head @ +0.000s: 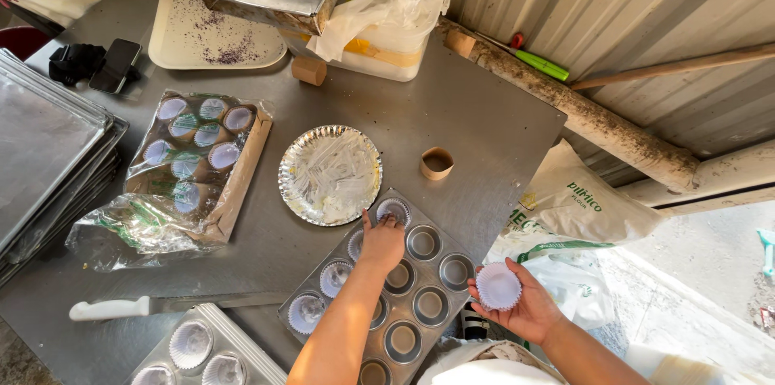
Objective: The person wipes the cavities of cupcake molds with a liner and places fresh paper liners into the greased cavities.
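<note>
White paper liners [498,286] are cupped in the right hand [525,308]; one liner [393,210] is pressed into the muffin tin [440,304], near the worktop [484,123] edge, by left hand [381,243] fingertips.

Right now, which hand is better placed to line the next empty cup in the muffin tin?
Probably the left hand: it is over the muffin tin, fingertips at a lined corner cup, empty cups beside it. The right hand cradles paper liners off the tin.
</note>
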